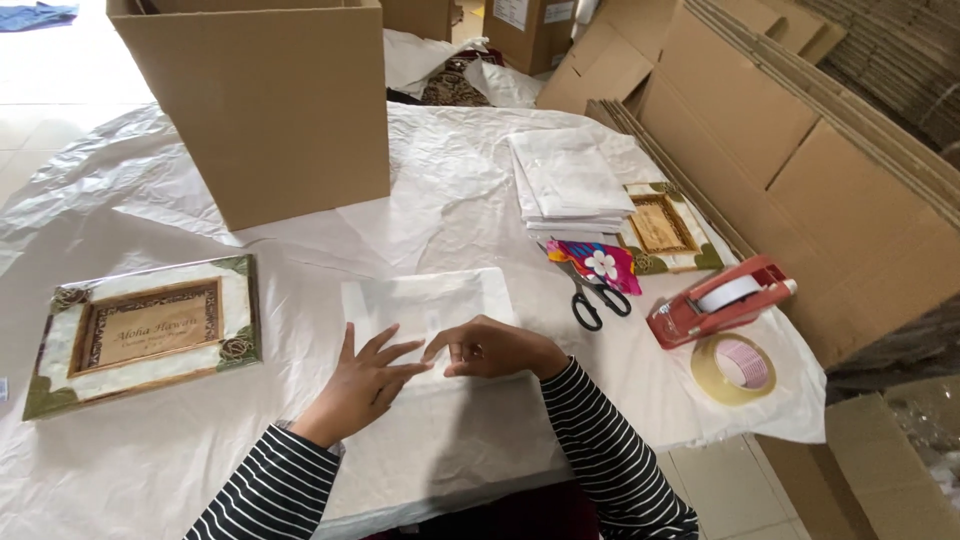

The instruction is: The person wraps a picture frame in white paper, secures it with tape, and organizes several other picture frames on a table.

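Both my hands press on the paper-wrapped flat parcel [425,305] in front of me.

The parcel lies on the white paper sheet [200,440] at the table's near edge, its near part under my fingers. My left hand [362,385] lies flat, fingers spread apart, tips on the wrap. My right hand [495,348] is curled, fingers together, pressing the paper just beside the left fingertips. Neither hand grips anything. A framed plaque [145,330] lies well to the left; scissors [598,298] to the right.

Black-and-white striped sleeves [600,440], red tape dispenser [718,300], black-handled scissors [597,296], brown box [265,105].
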